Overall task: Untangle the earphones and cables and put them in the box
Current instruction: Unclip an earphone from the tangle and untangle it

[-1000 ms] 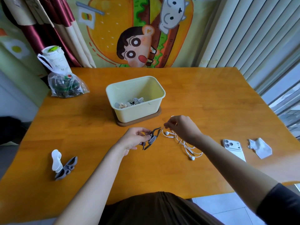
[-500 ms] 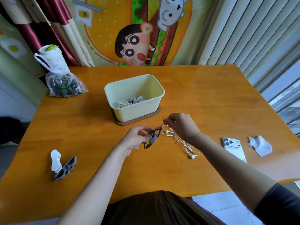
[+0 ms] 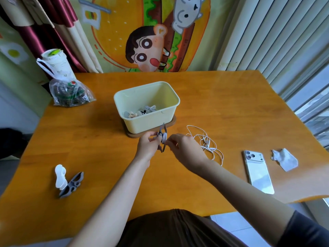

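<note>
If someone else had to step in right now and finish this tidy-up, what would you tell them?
Left hand grips a grey winder with a few white turns on it.
Right hand pinches the cable of the white earphones, whose loose tangle lies on the table beside it.
Done: some wound bundles sit in the box.
Left: finish winding, drop it in.
Two spare winders lie at the near left.

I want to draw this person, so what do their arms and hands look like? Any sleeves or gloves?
The left hand and right hand are bare: no gloves, watch or rings show. Both forearms are uncovered; a dark grey sleeve starts on the right upper arm.
</note>
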`<move>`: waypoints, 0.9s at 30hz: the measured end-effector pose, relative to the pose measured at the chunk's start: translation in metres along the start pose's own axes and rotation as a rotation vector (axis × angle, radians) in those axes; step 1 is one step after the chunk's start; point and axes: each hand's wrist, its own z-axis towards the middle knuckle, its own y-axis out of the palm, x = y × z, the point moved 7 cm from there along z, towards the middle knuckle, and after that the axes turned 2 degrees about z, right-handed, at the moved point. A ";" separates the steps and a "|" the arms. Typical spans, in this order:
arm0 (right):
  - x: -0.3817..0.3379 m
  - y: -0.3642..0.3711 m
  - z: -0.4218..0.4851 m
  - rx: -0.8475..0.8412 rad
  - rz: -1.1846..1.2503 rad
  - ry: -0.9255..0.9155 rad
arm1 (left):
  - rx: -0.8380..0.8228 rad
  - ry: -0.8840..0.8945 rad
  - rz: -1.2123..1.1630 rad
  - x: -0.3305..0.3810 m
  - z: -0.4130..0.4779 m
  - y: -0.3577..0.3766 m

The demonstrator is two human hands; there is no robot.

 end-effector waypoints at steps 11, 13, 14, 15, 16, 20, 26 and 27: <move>0.022 0.012 -0.016 -0.007 0.069 0.044 | -0.302 -0.101 -0.436 0.008 -0.002 0.018; 0.037 0.008 -0.011 -0.047 0.050 0.129 | -0.444 -0.105 -0.360 0.008 -0.005 0.024; 0.044 0.005 -0.009 -0.058 0.046 0.174 | -0.481 -0.092 -0.276 0.008 -0.006 0.023; 0.050 0.000 -0.007 -0.061 0.040 0.214 | -0.491 -0.079 -0.185 0.007 -0.006 0.021; 0.055 -0.005 -0.005 -0.059 0.026 0.246 | -0.481 -0.070 -0.090 0.007 -0.006 0.018; 0.059 -0.023 0.005 -0.048 -0.033 0.279 | -0.382 -0.040 0.253 -0.001 -0.002 0.004; 0.048 -0.026 0.013 -0.042 -0.048 0.253 | -0.307 -0.008 0.276 -0.002 -0.001 0.003; 0.047 -0.025 0.014 -0.045 -0.065 0.256 | -0.314 0.006 0.288 -0.001 -0.001 0.004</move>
